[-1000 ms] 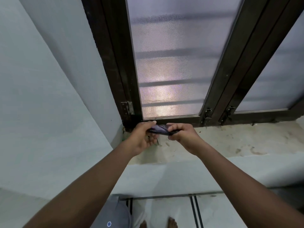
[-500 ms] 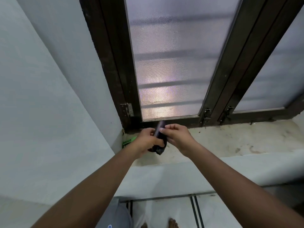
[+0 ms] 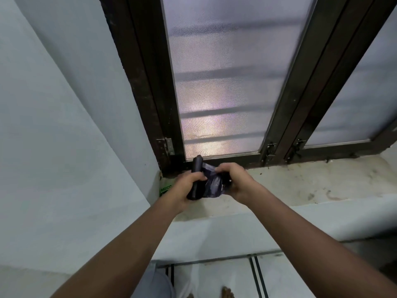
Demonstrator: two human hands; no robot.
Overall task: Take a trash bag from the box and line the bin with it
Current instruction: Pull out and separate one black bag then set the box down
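Over the window sill (image 3: 300,186), far left corner: left hand (image 3: 184,186) wrapped round a dark trash bag roll (image 3: 197,168), upright. Right hand (image 3: 234,181) pinches the loose bag end (image 3: 211,183), unrolled partway btwn the hands. Green box (image 3: 164,188) sits just left, behind left wrist. Step: separating one bag. Next prob. needs a tear at the perforation; bin not in view.

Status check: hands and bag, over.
Left hand gripping bag roll. Right hand pulling sheet off it. Nothing in the way.
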